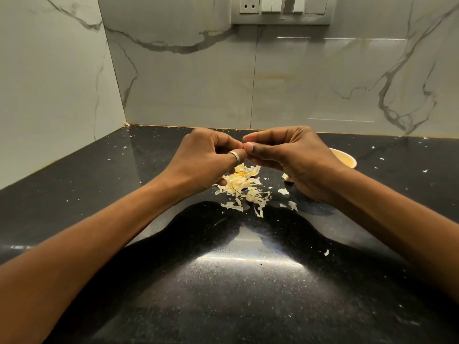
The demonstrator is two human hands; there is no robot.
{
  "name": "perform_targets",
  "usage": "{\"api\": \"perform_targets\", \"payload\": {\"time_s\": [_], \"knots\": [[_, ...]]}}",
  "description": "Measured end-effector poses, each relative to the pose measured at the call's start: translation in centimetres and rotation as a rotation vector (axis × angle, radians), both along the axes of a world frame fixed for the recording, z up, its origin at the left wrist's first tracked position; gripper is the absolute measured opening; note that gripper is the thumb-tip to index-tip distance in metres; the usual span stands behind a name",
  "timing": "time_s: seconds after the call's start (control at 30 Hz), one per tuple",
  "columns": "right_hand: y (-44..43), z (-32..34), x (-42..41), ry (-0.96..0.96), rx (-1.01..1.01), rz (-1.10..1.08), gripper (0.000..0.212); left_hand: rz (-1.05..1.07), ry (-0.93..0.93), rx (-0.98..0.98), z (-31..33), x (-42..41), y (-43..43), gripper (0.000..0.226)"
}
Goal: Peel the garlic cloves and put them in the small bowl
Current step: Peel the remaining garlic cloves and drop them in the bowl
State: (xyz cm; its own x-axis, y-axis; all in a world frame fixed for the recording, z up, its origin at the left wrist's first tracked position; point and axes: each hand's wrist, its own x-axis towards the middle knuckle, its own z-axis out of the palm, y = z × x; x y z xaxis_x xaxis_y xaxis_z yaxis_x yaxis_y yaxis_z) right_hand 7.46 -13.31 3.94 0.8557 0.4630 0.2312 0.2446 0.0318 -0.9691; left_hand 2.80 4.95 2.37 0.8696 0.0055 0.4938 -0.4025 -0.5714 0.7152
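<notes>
Two hands, the left hand (206,157) and the right hand (295,157), raised together over the black worktop (248,281), nearer its back edge than its near edge. Plenty of bare, glossy room from there down to the near edge, with only stray flecks on it. More open room to the left, out to the back left corner under the marble-look wall tiles (186,83). Tighter on the right: the small bowl (345,158) just behind the right hand, no more than a cream slice of rim and wall visible past the knuckles, contents hidden.

Directly beneath the hands, a loose heap of garlic peels (242,184), pale yellow and papery. A few bigger scraps strewn toward the right wrist and the near edge.

Left-hand fingers curled inward, a ring (234,156) on the nearest one, tips drawn to the meeting point. Right-hand fingers likewise curled, thumb and forefinger closed tip to tip against the left. Pinched between both sets of fingertips, up off the worktop above the peel heap, the garlic clove. Covered almost wholly by those fingertips, so colour and remaining skin impossible to tell.

High on the back wall, a socket and switch plate (283,9).
</notes>
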Motion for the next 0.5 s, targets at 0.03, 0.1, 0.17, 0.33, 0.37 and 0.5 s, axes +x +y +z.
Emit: {"api": "perform_targets", "payload": {"time_s": [0.03, 0.1, 0.17, 0.33, 0.37, 0.5], "knots": [[-0.01, -0.04, 0.02, -0.004, -0.003, 0.001, 0.018, 0.000, -0.008, 0.007, -0.05, 0.03, 0.03, 0.004], [-0.01, -0.09, 0.03, -0.004, -0.003, 0.007, 0.017, 0.009, -0.029, 0.023, -0.19, 0.12, 0.07, 0.006], [0.03, -0.15, -0.01, -0.004, -0.004, 0.010, 0.016, 0.020, -0.046, 0.046, -0.30, 0.22, 0.16, 0.008], [0.12, -0.29, -0.03, -0.002, -0.010, 0.016, 0.019, 0.031, -0.051, 0.077, -0.38, 0.39, 0.32, 0.008], [0.18, -0.31, -0.03, -0.001, -0.010, 0.017, 0.019, 0.033, -0.053, 0.078, -0.38, 0.39, 0.35, 0.008], [0.24, -0.31, -0.07, -0.013, -0.015, 0.018, 0.019, 0.037, -0.072, 0.076, -0.30, 0.31, 0.30, 0.009]]}}
